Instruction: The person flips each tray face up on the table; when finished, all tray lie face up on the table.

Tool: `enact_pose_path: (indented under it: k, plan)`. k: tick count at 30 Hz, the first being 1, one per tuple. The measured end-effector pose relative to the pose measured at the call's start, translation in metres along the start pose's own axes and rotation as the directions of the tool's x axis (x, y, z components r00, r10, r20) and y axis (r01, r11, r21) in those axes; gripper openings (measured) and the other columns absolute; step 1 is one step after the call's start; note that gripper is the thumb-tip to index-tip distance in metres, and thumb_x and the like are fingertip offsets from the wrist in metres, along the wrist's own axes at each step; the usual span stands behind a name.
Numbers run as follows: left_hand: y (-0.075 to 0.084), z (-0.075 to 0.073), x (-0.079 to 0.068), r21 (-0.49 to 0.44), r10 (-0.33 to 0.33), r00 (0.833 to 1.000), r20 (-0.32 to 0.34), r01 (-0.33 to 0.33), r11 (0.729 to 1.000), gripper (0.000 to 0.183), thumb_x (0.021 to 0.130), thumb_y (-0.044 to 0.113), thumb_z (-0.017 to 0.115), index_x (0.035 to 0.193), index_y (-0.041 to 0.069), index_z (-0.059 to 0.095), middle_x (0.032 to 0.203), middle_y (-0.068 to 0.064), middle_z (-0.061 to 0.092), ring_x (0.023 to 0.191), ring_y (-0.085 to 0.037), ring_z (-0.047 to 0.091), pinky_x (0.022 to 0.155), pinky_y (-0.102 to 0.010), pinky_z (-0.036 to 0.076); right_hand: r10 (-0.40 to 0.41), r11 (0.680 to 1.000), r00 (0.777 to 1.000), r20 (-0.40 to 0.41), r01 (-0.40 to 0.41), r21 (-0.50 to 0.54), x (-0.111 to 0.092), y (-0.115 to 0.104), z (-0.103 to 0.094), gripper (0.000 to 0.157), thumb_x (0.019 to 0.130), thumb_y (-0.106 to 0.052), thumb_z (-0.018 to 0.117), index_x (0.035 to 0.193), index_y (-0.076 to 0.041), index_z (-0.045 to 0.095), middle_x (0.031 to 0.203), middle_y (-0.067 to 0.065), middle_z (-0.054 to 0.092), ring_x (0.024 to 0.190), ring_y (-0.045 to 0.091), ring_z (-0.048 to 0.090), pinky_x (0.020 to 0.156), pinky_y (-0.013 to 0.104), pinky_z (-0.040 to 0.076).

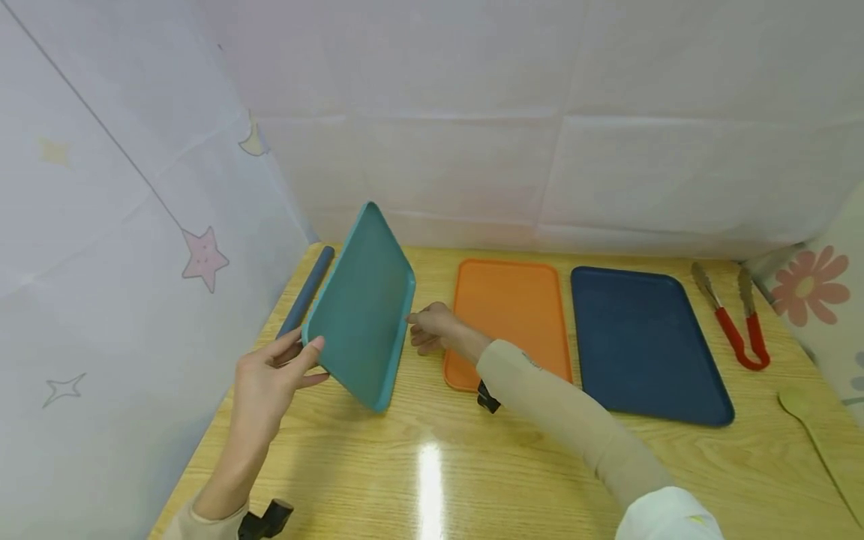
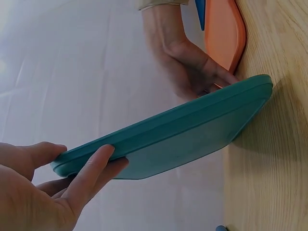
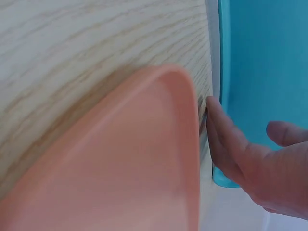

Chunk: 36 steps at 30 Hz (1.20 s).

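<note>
My left hand pinches one edge of a teal tray, thumb on one face and fingers on the other. The tray stands steeply tilted, its inner face toward the right and its lower edge at the table. Beside that lower edge is my right hand, its fingers fairly straight in the right wrist view; whether they touch the rim I cannot tell. Just right of this hand an orange tray lies flat, partly covered by my right forearm. In the left wrist view the teal tray hides some right fingertips.
A dark blue tray lies right of the orange one. Red-handled tongs and a yellow-green spoon are at the far right. A blue-grey rod lies behind the teal tray. Cloth walls border the wooden table.
</note>
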<state>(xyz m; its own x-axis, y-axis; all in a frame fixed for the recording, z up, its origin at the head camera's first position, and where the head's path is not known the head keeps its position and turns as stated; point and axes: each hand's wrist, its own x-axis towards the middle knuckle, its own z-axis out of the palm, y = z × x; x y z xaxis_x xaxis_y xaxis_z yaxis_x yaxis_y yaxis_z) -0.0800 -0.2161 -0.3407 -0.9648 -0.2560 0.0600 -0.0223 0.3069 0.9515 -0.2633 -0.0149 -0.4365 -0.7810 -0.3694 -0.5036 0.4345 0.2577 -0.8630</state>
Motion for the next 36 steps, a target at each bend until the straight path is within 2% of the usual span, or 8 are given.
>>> enact_pose_path:
  k: [4,7,11,19,23,28,31,36]
  plan:
    - [-0.001,-0.004,0.003,-0.093,-0.024,1.0,-0.007,0.023,0.995,0.064,0.09,0.031,0.069,0.139,-0.004,0.046,0.13,-0.026,0.055,0.079,-0.016,0.072,0.071,-0.035,0.058,-0.003,1.0,1.0,0.008,0.003,0.012,-0.001,0.0,0.001,0.052,0.099,-0.014,0.055,0.141,0.009,0.035,0.13,0.027,0.051,0.11,0.041,0.059,0.088,0.047,0.053]
    - [-0.004,-0.007,0.007,-0.2,-0.031,0.999,-0.014,0.027,0.979,0.062,0.09,0.025,0.069,0.138,-0.007,0.047,0.113,-0.014,0.068,0.08,-0.019,0.072,0.07,-0.04,0.058,0.001,1.0,1.0,0.009,-0.001,0.027,-0.001,0.001,0.002,0.05,0.097,-0.01,0.056,0.14,0.01,0.038,0.126,0.027,0.05,0.108,0.041,0.06,0.087,0.046,0.053]
    - [-0.008,-0.011,0.011,-0.281,-0.04,0.999,-0.008,0.036,0.959,0.062,0.09,0.021,0.069,0.138,-0.01,0.045,0.099,0.004,0.07,0.079,-0.02,0.072,0.071,-0.04,0.058,-0.005,0.999,1.0,0.009,0.005,0.036,0.002,0.004,0.003,0.047,0.094,-0.004,0.059,0.135,0.011,0.044,0.116,0.026,0.056,0.098,0.039,0.065,0.08,0.044,0.056]
    - [-0.011,-0.013,0.013,-0.327,-0.057,0.998,0.039,0.067,0.943,0.069,0.089,0.015,0.07,0.144,-0.008,0.036,0.098,-0.002,0.07,0.081,-0.021,0.072,0.075,-0.041,0.057,-0.042,0.999,0.999,-0.028,0.042,0.017,0.005,0.011,0.001,0.058,0.087,0.009,0.064,0.14,0.008,0.042,0.096,0.024,0.066,0.083,0.034,0.069,0.067,0.04,0.059]
    - [-0.012,-0.014,0.015,-0.349,-0.064,0.994,0.089,0.091,0.933,0.073,0.09,0.014,0.07,0.149,-0.004,0.03,0.102,-0.004,0.068,0.085,-0.021,0.071,0.078,-0.042,0.056,-0.045,0.999,0.995,-0.085,0.046,0.019,0.006,0.014,-0.002,0.059,0.084,0.009,0.067,0.139,0.003,0.046,0.09,0.02,0.068,0.075,0.029,0.069,0.063,0.04,0.059]
    - [-0.015,-0.02,0.023,-0.351,-0.063,0.982,0.178,0.123,0.928,0.069,0.097,0.028,0.058,0.151,-0.002,0.026,0.115,-0.003,0.061,0.09,-0.02,0.07,0.081,-0.041,0.056,-0.052,0.999,0.994,-0.095,0.053,0.007,0.004,0.013,-0.007,0.059,0.084,0.009,0.067,0.139,0.001,0.047,0.088,0.019,0.069,0.073,0.028,0.07,0.062,0.04,0.059]
    - [-0.017,-0.026,0.034,-0.367,-0.057,0.97,0.236,0.144,0.919,0.066,0.101,0.035,0.05,0.149,-0.004,0.027,0.117,-0.001,0.06,0.09,-0.019,0.069,0.08,-0.041,0.056,-0.052,0.999,0.996,-0.078,0.052,0.003,0.002,0.01,-0.011,0.061,0.084,0.011,0.066,0.14,0.002,0.045,0.09,0.02,0.069,0.074,0.03,0.07,0.063,0.042,0.059]
    - [-0.022,-0.035,0.059,-0.373,-0.104,0.941,0.322,0.227,0.9,0.065,0.101,0.033,0.049,0.148,-0.007,0.027,0.115,0.002,0.057,0.089,-0.014,0.066,0.077,-0.034,0.058,-0.039,0.999,0.998,-0.055,0.038,-0.024,0.0,0.008,-0.015,0.064,0.083,0.012,0.065,0.142,0.001,0.043,0.091,0.02,0.069,0.075,0.03,0.07,0.065,0.043,0.059]
